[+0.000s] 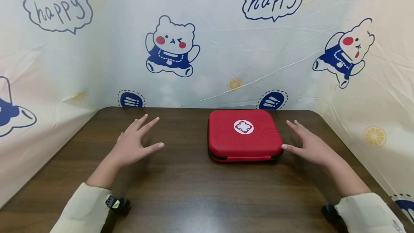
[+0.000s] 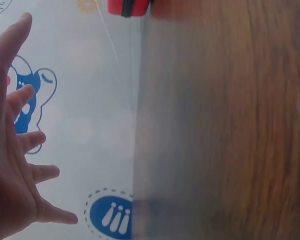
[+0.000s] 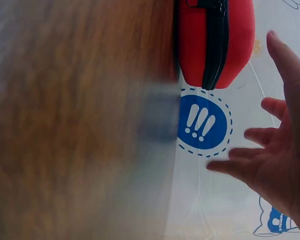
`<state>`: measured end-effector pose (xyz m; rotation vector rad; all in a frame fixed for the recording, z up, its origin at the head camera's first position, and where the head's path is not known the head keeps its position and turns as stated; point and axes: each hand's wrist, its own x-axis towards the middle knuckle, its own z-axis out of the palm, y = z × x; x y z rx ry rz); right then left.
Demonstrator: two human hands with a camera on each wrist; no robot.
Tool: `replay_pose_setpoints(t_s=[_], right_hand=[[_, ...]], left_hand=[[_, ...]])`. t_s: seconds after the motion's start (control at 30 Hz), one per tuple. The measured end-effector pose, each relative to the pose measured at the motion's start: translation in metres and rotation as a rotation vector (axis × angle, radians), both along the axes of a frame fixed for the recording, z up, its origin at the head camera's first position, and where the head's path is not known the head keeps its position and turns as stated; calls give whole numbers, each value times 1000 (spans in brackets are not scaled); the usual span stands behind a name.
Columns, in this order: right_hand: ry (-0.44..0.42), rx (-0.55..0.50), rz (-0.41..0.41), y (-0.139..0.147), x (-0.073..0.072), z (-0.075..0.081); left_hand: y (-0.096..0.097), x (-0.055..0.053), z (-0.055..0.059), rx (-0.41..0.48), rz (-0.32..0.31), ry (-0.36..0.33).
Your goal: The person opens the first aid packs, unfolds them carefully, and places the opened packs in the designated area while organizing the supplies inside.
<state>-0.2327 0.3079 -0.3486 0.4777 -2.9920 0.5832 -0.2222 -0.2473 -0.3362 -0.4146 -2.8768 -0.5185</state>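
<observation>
A red zippered first-aid case (image 1: 244, 137) with a white cross emblem lies closed on the brown table, right of centre. Its black zipper (image 3: 216, 47) runs along the side in the right wrist view. My left hand (image 1: 134, 143) hovers over the table to the left of the case, well apart from it, fingers spread and holding nothing. Just beside the case's right edge is my right hand (image 1: 308, 143), its fingers extended; whether the thumb touches the case I cannot tell. The left wrist view catches only a corner of the case (image 2: 129, 7) at its top.
The wooden table (image 1: 181, 197) reaches back to a pale cloth backdrop (image 1: 213, 53) printed with bears and the word "happy". Cloth also hangs at both sides. Each wrist wears a black strapped device, the left one (image 1: 119, 204) below a cream sleeve (image 1: 82, 208).
</observation>
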Motion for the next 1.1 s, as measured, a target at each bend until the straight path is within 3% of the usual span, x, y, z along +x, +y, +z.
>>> replay_pose_setpoints(t_s=[0.33, 0.63, 0.77, 0.93, 1.1], right_hand=[[-124, -224, 15, 1, 4, -2], [-372, -592, 45, 1, 8, -7], [-448, -699, 47, -3, 10, -12], [-493, -720, -26, -7, 15, -15], [-525, -704, -108, -11, 18, -19]], left_hand=[[20, -6, -9, 215, -114, -65], [40, -9, -14, 330, -169, -132], [51, -11, -17, 400, -213, -144], [67, -14, -19, 520, -256, -218], [83, -18, -23, 605, -338, -281]])
